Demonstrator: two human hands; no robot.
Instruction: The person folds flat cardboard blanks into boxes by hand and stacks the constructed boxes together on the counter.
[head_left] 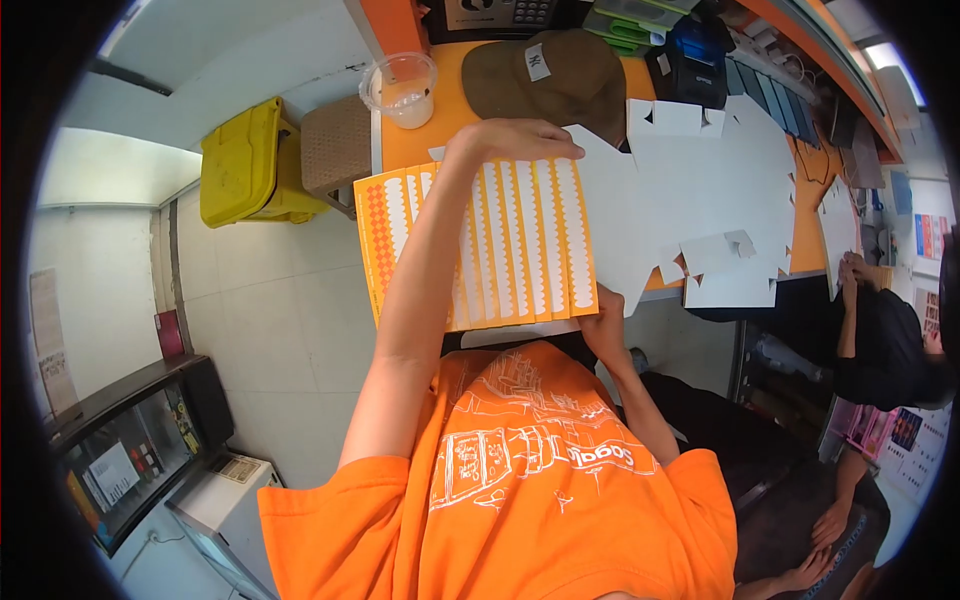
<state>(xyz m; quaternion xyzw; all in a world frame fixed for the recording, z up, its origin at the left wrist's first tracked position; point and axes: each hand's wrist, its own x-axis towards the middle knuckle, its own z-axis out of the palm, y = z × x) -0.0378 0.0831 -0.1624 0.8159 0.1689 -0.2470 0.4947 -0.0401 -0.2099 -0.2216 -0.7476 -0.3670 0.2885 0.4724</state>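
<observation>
A fanned stack of orange-and-white printed card sheets (500,240) lies in front of my chest, partly over the near table edge. The sheets overlap in strips with scalloped white bands, and an orange checked pattern shows at the left end. My left hand (520,140) holds the stack's far edge, its fingers stretched along the edge to the right and its forearm crossing over the sheets. At the near right corner, my right hand (604,325) is closed on the stack, with the fingertips partly hidden beneath it.
White flat cut cardboard (715,190) covers the orange table (450,80) to the right. Behind are a clear plastic cup (402,95), a brown cap (550,85) and a black device (688,65). A yellow bin (240,165) stands left. Other people's hands (855,270) show at right.
</observation>
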